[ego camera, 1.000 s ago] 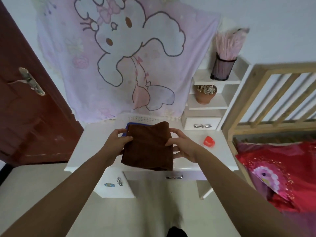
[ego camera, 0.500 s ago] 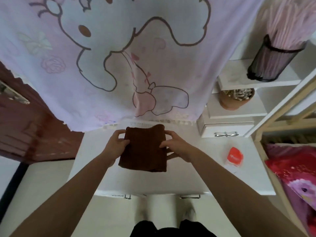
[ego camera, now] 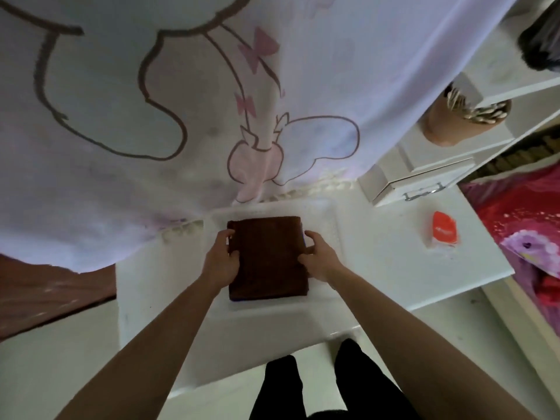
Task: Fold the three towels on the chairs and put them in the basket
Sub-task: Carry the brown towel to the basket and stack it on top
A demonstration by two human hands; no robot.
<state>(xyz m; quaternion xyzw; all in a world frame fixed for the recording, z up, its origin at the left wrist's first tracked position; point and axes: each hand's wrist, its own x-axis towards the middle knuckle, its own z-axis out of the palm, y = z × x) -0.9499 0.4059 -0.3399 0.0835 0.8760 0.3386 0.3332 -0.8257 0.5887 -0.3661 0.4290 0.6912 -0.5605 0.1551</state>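
A folded brown towel (ego camera: 268, 257) lies flat inside a shallow white basket (ego camera: 328, 237) on the white desk. A sliver of blue cloth (ego camera: 304, 237) shows at its right edge, under it. My left hand (ego camera: 222, 259) grips the towel's left edge and my right hand (ego camera: 318, 257) grips its right edge, fingers curled over the cloth. Both forearms reach in from below.
A large pink cartoon cloth (ego camera: 181, 101) hangs over the desk's back. On the desk (ego camera: 394, 268) lie an orange packet (ego camera: 444, 228) and a small white drawer box (ego camera: 415, 183). White shelves with a brown pot (ego camera: 448, 122) stand at right. A red bedspread (ego camera: 530, 225) is far right.
The towel went from held above the desk edge to lying down flat in the basket. I have stepped closer and look more steeply down.
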